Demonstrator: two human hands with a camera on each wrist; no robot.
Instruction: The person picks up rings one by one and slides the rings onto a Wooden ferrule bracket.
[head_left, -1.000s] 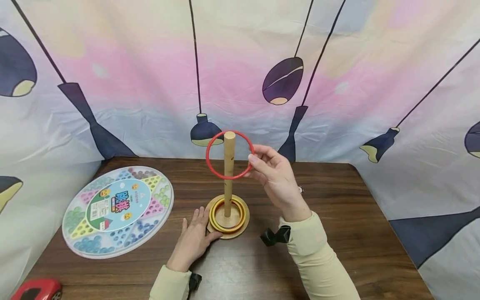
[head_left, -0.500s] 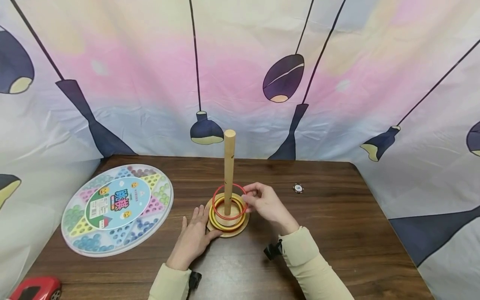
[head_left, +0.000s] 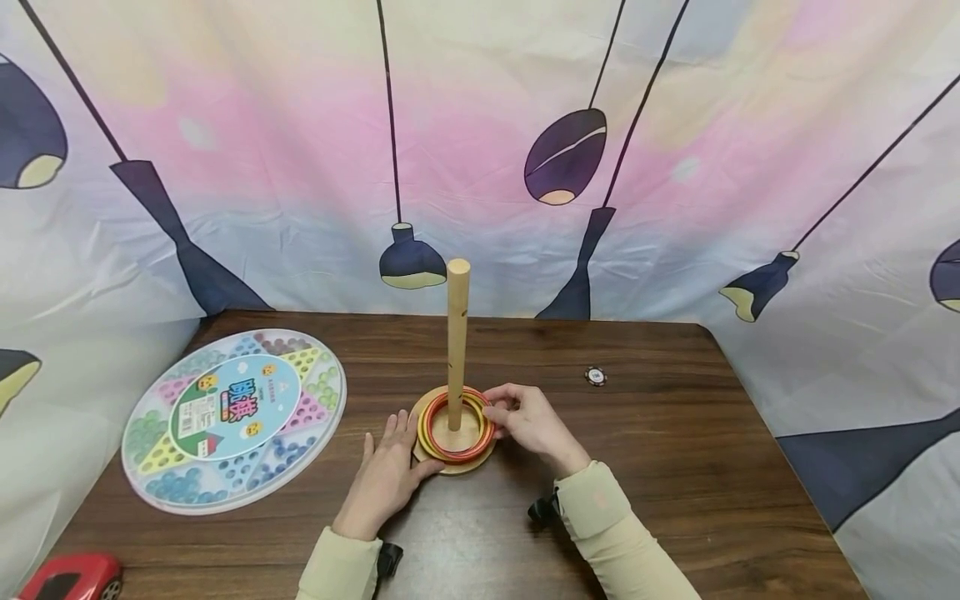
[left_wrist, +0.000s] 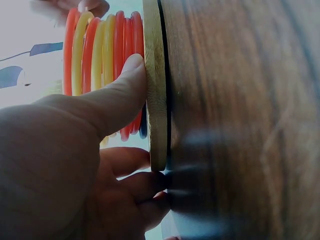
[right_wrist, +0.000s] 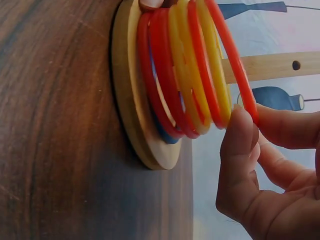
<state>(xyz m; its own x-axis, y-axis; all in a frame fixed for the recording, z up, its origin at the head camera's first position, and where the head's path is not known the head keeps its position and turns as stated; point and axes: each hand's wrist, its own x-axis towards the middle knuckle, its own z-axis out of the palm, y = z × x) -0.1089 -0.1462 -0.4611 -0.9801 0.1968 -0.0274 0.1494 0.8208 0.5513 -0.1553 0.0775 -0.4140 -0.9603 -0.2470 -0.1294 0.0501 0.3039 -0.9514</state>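
A wooden post point(head_left: 458, 333) stands upright on a round wooden base point(right_wrist: 122, 75). Red and yellow rings point(right_wrist: 190, 90) are stacked around it, with a blue one low in the pile. My right hand point(head_left: 534, 421) pinches the top red ring point(right_wrist: 234, 57) between thumb and fingers at its right side. That ring encircles the post and sits slightly tilted on the stack. On the left, my left hand point(head_left: 386, 477) rests against the base, its thumb point(left_wrist: 117, 92) pressing near the base's edge beside the lower rings and its other fingers extended.
A round Chinese checkers set point(head_left: 236, 421) with marbles lies on the table's left. Part of a red toy car point(head_left: 78, 577) shows at the front left corner. A poker chip point(head_left: 596, 377) lies at the right. Behind the wooden table point(head_left: 675, 467) hangs a printed curtain point(head_left: 480, 150).
My right hand has lowered the red ring from the post's top, down around it, onto the stack. The poker chip has come into view. My left hand has stayed at the base.
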